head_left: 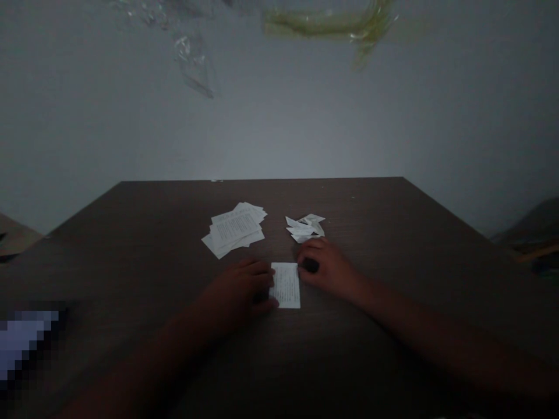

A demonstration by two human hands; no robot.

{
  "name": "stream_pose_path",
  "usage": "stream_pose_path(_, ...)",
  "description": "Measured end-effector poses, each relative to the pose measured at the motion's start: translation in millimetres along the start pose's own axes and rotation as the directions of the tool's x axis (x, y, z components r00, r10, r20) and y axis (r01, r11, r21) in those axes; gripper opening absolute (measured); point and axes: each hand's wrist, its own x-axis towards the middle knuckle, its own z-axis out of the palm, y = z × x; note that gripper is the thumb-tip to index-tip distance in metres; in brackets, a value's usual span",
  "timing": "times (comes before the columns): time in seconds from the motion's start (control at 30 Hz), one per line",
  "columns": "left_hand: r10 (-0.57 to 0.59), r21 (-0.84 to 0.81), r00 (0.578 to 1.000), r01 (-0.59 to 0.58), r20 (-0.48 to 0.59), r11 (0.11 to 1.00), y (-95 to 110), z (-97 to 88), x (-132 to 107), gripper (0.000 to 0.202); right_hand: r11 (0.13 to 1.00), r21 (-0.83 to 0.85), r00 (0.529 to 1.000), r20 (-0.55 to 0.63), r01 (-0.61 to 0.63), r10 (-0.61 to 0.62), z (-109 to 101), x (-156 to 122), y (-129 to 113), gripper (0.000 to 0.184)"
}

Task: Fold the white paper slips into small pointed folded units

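A small printed sheet of paper [287,286] lies on the brown table in front of me, its long side pointing away. My left hand [251,286] has its fingertips and thumb on the left edge of the sheet, the fingers curled. At the upper right corner, the thumb and fingers of my right hand [325,265] close in a pinch on the paper's edge. Just beyond my right hand sits a little pile of folded paper pieces [305,227]. Farther left, loose printed sheets [236,228] are stacked in a fanned, uneven heap.
The brown table [174,201] reaches back to a grey wall [279,128]. Yellowish tape [314,24] and clear plastic [192,55] are on the wall above. A blurred-out bright object [26,337] is at the near left. The room is dim.
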Motion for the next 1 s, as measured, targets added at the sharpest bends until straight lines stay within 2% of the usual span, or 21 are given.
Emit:
stream_pose_path(0.13,-0.027,0.021,0.999,0.026,0.043,0.999,0,-0.5,2,0.014,0.993,-0.004,0.991,-0.065,-0.117,0.116,5,9,4,0.012)
stream_pose_path(0.2,-0.032,0.027,0.999,0.031,0.043,0.999,0,-0.6,2,0.012,0.993,0.0,0.988,-0.095,-0.118,0.118,4,9,3,0.01)
stream_pose_path(0.27,-0.042,0.034,0.999,0.041,0.034,0.999,0,-0.7,1,0.018,1.0,0.018,0.997,-0.079,0.008,-0.007,0,7,1,0.008)
stream_pose_path(0.33,-0.033,0.038,0.999,0.032,0.029,0.999,-1,-1.8,-2,0.032,0.977,0.026,0.977,0.001,0.213,-0.213,-5,1,-4,0.008)
stream_pose_path(0.43,0.04,0.022,0.997,-0.042,0.062,0.999,0,-5.9,-6,0.041,0.882,0.06,0.865,0.174,0.467,-0.47,-9,-13,-14,0.007)
stream_pose_path(0.5,0.079,0.007,0.994,-0.08,0.08,0.997,1,-8.2,-9,0.04,0.837,0.098,0.814,0.196,0.539,-0.547,-8,-23,-22,0.009)
stream_pose_path(0.53,0.081,0.004,0.993,-0.082,0.082,0.997,2,-8.6,-9,0.04,0.831,0.102,0.803,0.219,0.547,-0.555,-7,-27,-26,0.009)
stream_pose_path(0.57,0.072,0.004,0.994,-0.073,0.081,0.997,2,-8.3,-10,0.038,0.837,0.077,0.811,0.215,0.541,-0.544,-6,-29,-28,0.009)
stream_pose_path(0.63,0.04,0.012,0.996,-0.041,0.078,0.999,4,-5.8,-8,0.033,0.874,0.011,0.856,0.196,0.485,-0.478,-3,-31,-31,0.009)
stream_pose_path(0.77,-0.003,0.026,0.998,0.001,0.07,1.0,6,0.6,-5,0.029,0.956,-0.07,0.95,0.158,0.284,-0.27,-5,-20,-26,0.009)
stream_pose_path(0.9,-0.035,0.018,0.998,0.034,0.049,0.999,11,-0.2,-5,0.031,0.988,-0.102,0.983,0.15,0.12,-0.104,-11,-10,-23,0.009)
stream_pose_path(0.97,-0.048,0.011,0.998,0.048,0.047,0.999,14,-2.5,-4,0.032,0.99,-0.122,0.992,0.107,0.076,-0.063,-10,-12,-28,0.004)
stream_pose_path(1.0,-0.054,0.01,0.997,0.054,0.055,0.998,15,-3.6,-4,0.033,0.989,-0.133,0.996,0.074,0.068,-0.058,-9,-16,-32,0.009)
